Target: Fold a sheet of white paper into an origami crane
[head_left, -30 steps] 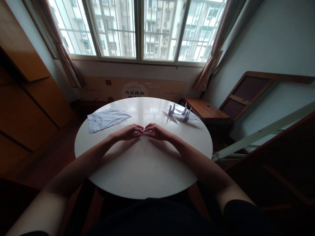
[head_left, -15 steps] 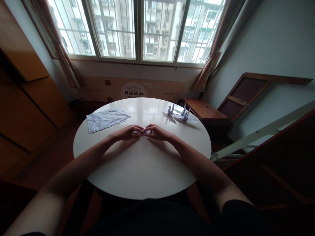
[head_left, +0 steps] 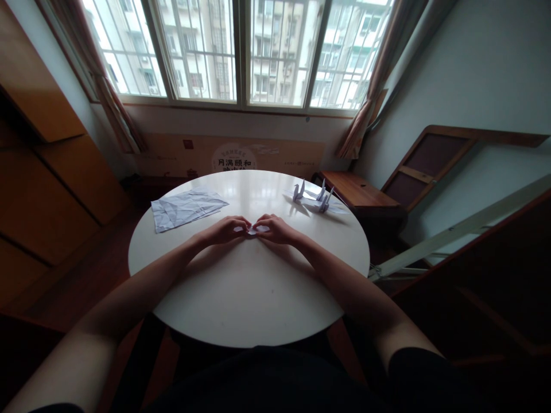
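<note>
Near the middle of the white round table (head_left: 253, 292), a small folded piece of white paper (head_left: 252, 231) sits between my two hands. My left hand (head_left: 229, 229) pinches it from the left, fingers bent. From the other side my right hand (head_left: 275, 229) grips it, with the fingertips of both hands almost meeting. Most of the paper is hidden behind my fingers, so its exact folds cannot be made out.
Creased paper sheets (head_left: 187, 210) lie at the table's left. Several folded paper cranes (head_left: 321, 198) stand at the back right. Beyond the table are a wooden bench (head_left: 357, 190), a printed cardboard panel (head_left: 172, 152) and a barred window (head_left: 245, 51).
My fingers have shifted very slightly on the folded paper, and a little more of its white surface shows between them. The cranes and sheets are unmoved.
</note>
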`<state>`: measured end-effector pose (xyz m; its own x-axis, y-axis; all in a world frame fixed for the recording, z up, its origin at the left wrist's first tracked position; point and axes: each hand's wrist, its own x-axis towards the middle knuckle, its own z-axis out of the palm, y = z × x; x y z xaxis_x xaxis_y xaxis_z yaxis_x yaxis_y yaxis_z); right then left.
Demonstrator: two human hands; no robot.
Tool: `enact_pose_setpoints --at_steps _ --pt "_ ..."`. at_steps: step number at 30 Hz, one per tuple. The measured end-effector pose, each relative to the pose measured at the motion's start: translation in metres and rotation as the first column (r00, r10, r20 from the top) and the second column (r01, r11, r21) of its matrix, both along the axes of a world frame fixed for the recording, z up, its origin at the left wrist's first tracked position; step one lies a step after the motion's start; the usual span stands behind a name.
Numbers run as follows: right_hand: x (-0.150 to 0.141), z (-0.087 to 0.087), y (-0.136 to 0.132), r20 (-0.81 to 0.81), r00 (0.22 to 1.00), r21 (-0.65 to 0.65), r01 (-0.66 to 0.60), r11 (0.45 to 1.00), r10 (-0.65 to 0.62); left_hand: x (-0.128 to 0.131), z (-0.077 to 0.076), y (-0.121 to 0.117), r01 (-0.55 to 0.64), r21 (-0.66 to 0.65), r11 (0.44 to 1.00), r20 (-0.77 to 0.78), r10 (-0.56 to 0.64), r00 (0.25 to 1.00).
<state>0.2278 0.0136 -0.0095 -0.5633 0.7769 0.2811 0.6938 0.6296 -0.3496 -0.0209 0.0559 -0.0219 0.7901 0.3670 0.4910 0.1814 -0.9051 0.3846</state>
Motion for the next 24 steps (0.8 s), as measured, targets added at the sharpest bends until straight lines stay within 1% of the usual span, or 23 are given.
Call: enact_pose_setpoints --at_steps 6,10,15,21,24 --pt "0.0026 -0.0010 0.0027 -0.004 0.999 -0.018 -0.037 0.999 0.037 -0.0027 0.0050 -0.0034 -0.006 -0.039 0.999 -0.024 0.005 1.000" --pt "0.0022 0.0023 0.0002 -0.013 0.999 -0.042 -0.046 0.998 0.045 -0.0017 0.0042 -0.0034 -0.007 -0.057 0.998 -0.022 0.005 1.000" --pt "0.0024 0.0051 -0.0019 -0.040 0.998 -0.057 -0.059 0.997 0.056 -0.0009 0.0035 -0.0030 -0.015 -0.050 0.999 -0.022 0.014 1.000" --pt "0.0042 0.0044 -0.0005 -0.036 0.997 -0.060 -0.076 0.995 0.074 -0.0025 0.0050 -0.0022 -0.009 -0.060 0.998 -0.041 0.007 0.999" --pt "0.0044 0.0036 0.0006 -0.033 0.997 -0.056 -0.075 0.996 0.073 -0.0033 0.0048 -0.0020 -0.032 -0.047 0.998 -0.055 0.030 0.998"
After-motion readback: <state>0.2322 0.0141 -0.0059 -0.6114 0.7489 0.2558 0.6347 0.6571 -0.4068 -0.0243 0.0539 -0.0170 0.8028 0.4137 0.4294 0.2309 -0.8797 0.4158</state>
